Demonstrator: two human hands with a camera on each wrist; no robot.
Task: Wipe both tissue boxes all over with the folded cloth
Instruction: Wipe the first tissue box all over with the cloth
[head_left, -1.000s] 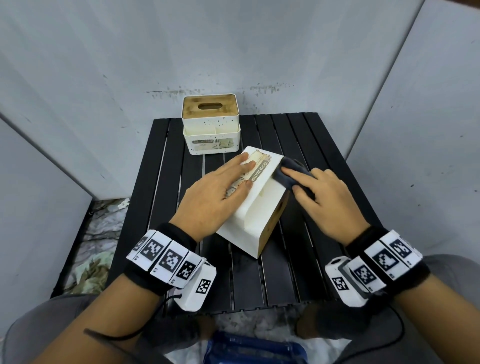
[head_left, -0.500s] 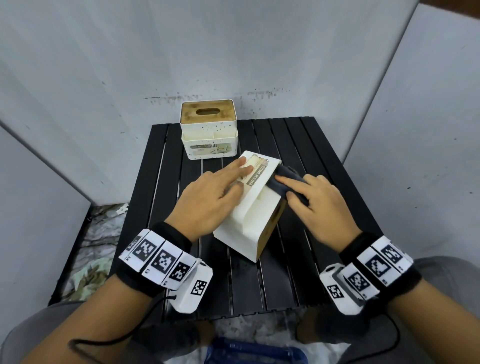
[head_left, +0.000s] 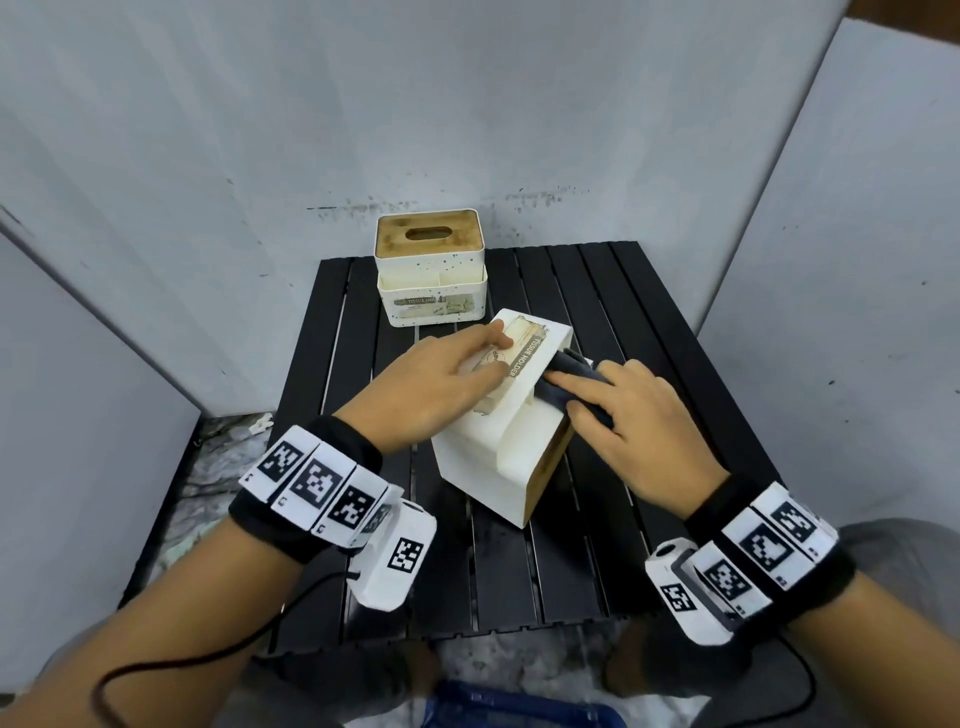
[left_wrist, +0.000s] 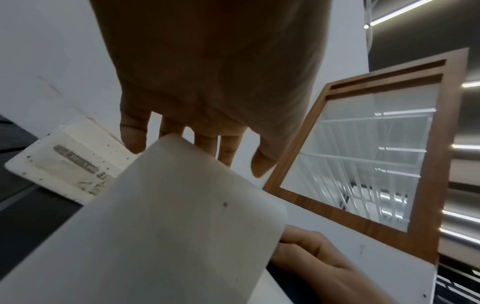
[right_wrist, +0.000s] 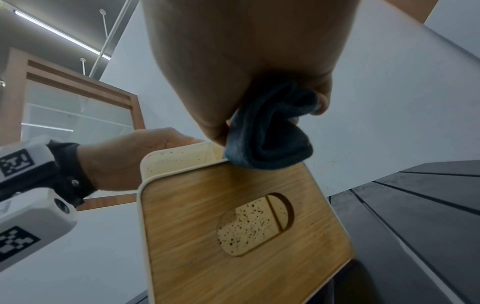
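A white tissue box (head_left: 488, 457) lies on its side in the middle of the black slatted table (head_left: 519, 571), its wooden lid (right_wrist: 233, 226) facing right. My left hand (head_left: 431, 384) lies flat on the labelled upper face with straight fingers (left_wrist: 135, 131). My right hand (head_left: 634, 415) pinches the folded dark cloth (head_left: 566, 382) and presses it into the step of the box near the lid edge; the right wrist view shows the cloth (right_wrist: 270, 135) bunched between thumb and fingers. The second tissue box (head_left: 431, 275), white with a wooden top, stands upright at the table's back edge.
Grey wall panels close in behind and on both sides of the table. In the left wrist view the second box (left_wrist: 64, 162) lies just beyond my left fingers. A blue object (head_left: 519, 706) sits below the table's near edge.
My right hand has slid the cloth along the box's step towards me, from its far end. The left hand stays flat on the box.
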